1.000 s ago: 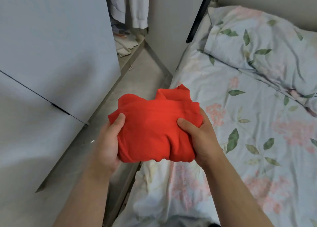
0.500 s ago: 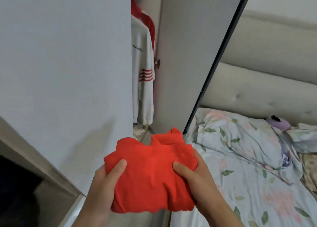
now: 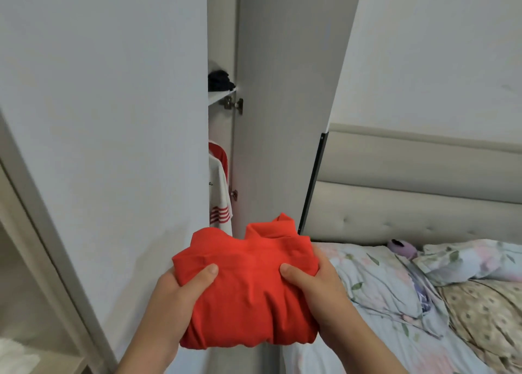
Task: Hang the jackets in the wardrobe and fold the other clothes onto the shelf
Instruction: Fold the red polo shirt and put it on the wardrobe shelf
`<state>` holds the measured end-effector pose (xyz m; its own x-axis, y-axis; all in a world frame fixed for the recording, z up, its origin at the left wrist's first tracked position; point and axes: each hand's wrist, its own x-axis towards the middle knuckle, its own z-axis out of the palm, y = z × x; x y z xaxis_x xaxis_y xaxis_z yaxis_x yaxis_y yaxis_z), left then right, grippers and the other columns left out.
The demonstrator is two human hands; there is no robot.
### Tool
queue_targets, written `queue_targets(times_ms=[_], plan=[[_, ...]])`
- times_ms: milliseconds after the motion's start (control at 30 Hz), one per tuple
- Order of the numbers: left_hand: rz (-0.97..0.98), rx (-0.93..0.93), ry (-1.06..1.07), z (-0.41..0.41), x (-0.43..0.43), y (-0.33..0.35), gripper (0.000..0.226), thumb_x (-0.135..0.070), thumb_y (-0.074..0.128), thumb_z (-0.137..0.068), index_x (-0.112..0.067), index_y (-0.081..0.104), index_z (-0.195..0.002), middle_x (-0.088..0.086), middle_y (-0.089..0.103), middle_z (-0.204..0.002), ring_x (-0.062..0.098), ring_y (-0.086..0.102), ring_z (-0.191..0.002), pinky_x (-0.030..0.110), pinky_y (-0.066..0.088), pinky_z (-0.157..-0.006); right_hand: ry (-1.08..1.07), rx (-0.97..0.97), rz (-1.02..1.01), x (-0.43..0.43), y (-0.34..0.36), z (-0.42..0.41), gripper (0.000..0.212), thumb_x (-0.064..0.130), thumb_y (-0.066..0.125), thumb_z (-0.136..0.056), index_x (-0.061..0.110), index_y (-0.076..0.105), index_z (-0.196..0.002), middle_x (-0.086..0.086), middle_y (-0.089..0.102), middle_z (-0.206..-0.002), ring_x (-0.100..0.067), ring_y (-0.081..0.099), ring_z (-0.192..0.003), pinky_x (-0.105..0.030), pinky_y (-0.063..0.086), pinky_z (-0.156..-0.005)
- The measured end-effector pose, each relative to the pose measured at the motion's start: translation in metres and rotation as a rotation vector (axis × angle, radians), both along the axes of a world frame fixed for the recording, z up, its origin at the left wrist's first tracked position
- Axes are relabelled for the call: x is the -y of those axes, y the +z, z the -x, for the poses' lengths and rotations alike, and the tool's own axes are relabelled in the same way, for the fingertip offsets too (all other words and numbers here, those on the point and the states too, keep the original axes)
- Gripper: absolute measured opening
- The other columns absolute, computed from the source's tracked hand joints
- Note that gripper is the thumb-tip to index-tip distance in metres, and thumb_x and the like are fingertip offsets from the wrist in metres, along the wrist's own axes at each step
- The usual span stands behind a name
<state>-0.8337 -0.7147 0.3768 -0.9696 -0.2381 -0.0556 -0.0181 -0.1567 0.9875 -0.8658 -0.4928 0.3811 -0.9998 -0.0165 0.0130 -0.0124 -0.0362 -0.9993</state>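
Observation:
A folded red garment (image 3: 248,289) is held in front of me at chest height. My left hand (image 3: 180,297) grips its left edge with the thumb on top. My right hand (image 3: 316,286) grips its right edge the same way. Behind it stands the wardrobe, seen through a narrow gap between two doors. A white shelf (image 3: 221,94) in that gap carries a dark folded garment (image 3: 220,81). Below the shelf hangs a white jacket with red stripes (image 3: 219,193).
The near wardrobe door (image 3: 113,119) fills the left side. A second open door (image 3: 288,105) stands to the right of the gap. A bed with floral bedding (image 3: 381,289) and a padded headboard (image 3: 409,193) lies at right. A purple soft toy (image 3: 402,248) rests by the pillows.
The view has lifted from the floor and bed up to the wardrobe's shelf. Both hands keep the same hold on the red garment, which stays level in front of me.

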Motion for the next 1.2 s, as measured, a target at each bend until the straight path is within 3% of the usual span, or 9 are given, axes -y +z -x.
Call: queue_targets(times_ms=[100,233,400,667,800,900,1033,1133,1200], plan=[[0.021,-0.028,-0.001,0.009,0.011,0.021,0.015,-0.022,0.072,-0.083,-0.021,0.071,-0.098,-0.011,0.077,-0.092,0.007,0.073,-0.083,0.027,0.051,-0.073,0.000,-0.021,-0.006,0.011,0.025,0.007,0.052,0.023,0.074,-0.063,0.025,0.066,-0.115,0.006,0.076,-0.103,-0.013,0.073,-0.094,-0.024,0.056,-0.075],[0.013,-0.065,-0.026,0.019,0.027,0.047,0.015,-0.022,0.072,-0.083,-0.018,0.073,-0.098,-0.007,0.077,-0.092,0.009,0.073,-0.083,0.030,0.052,-0.075,-0.013,-0.050,0.002,0.028,0.047,0.016,0.049,0.020,0.079,-0.068,0.023,0.066,-0.116,0.004,0.077,-0.102,-0.015,0.073,-0.094,-0.032,0.057,-0.082],[-0.050,-0.057,-0.037,0.028,0.040,0.062,0.053,-0.041,0.076,-0.062,-0.018,0.069,-0.109,-0.005,0.076,-0.102,0.012,0.072,-0.095,0.034,0.051,-0.087,-0.031,-0.048,-0.019,0.041,0.072,0.023,0.050,0.023,0.075,-0.063,0.025,0.066,-0.112,0.006,0.076,-0.101,-0.011,0.073,-0.091,-0.023,0.055,-0.076],[-0.122,-0.013,0.014,0.037,0.036,0.061,0.054,-0.033,0.074,-0.063,-0.016,0.067,-0.113,-0.007,0.077,-0.098,0.013,0.071,-0.095,0.033,0.048,-0.092,-0.011,-0.056,-0.062,0.031,0.095,0.037,0.050,0.026,0.078,-0.062,0.028,0.066,-0.111,0.010,0.076,-0.099,-0.009,0.072,-0.091,-0.020,0.055,-0.074],[-0.096,0.012,-0.052,0.036,0.041,0.053,0.070,-0.030,0.075,-0.065,-0.014,0.059,-0.132,-0.008,0.076,-0.102,0.012,0.067,-0.102,0.035,0.044,-0.102,-0.013,-0.039,-0.052,0.027,0.088,0.043,0.049,0.025,0.078,-0.061,0.029,0.067,-0.108,0.011,0.076,-0.097,-0.008,0.072,-0.088,-0.017,0.054,-0.069],[0.004,-0.013,-0.098,0.039,0.043,0.056,0.062,-0.006,0.073,-0.080,-0.017,0.050,-0.137,-0.025,0.072,-0.087,-0.007,0.065,-0.091,0.017,0.047,-0.087,-0.014,-0.070,-0.047,0.023,0.092,0.060,0.051,0.027,0.079,-0.060,0.028,0.067,-0.109,0.010,0.076,-0.099,-0.010,0.073,-0.090,-0.019,0.055,-0.070],[0.113,-0.125,0.001,0.060,0.036,0.069,0.044,0.001,0.073,-0.080,-0.027,0.058,-0.111,-0.032,0.070,-0.083,-0.015,0.065,-0.083,0.002,0.046,-0.065,-0.003,-0.106,-0.032,0.026,0.097,0.096,0.051,0.023,0.082,-0.063,0.027,0.067,-0.112,0.005,0.076,-0.102,-0.014,0.073,-0.093,-0.028,0.055,-0.079],[0.146,-0.198,0.115,0.095,0.020,0.084,0.034,-0.010,0.077,-0.078,-0.032,0.060,-0.098,-0.033,0.070,-0.082,-0.015,0.065,-0.081,0.002,0.046,-0.063,-0.035,-0.173,-0.034,0.027,0.103,0.138,0.051,0.019,0.085,-0.071,0.032,0.064,-0.116,0.009,0.075,-0.104,-0.010,0.072,-0.093,-0.031,0.054,-0.080],[0.151,-0.230,0.188,0.125,0.006,0.100,0.037,-0.033,0.087,-0.071,-0.035,0.061,-0.098,-0.034,0.070,-0.086,-0.015,0.064,-0.084,0.009,0.046,-0.070,-0.044,-0.247,-0.046,0.026,0.113,0.173,0.055,0.027,0.083,-0.068,0.042,0.061,-0.116,0.016,0.073,-0.102,-0.005,0.071,-0.091,-0.027,0.054,-0.078]])
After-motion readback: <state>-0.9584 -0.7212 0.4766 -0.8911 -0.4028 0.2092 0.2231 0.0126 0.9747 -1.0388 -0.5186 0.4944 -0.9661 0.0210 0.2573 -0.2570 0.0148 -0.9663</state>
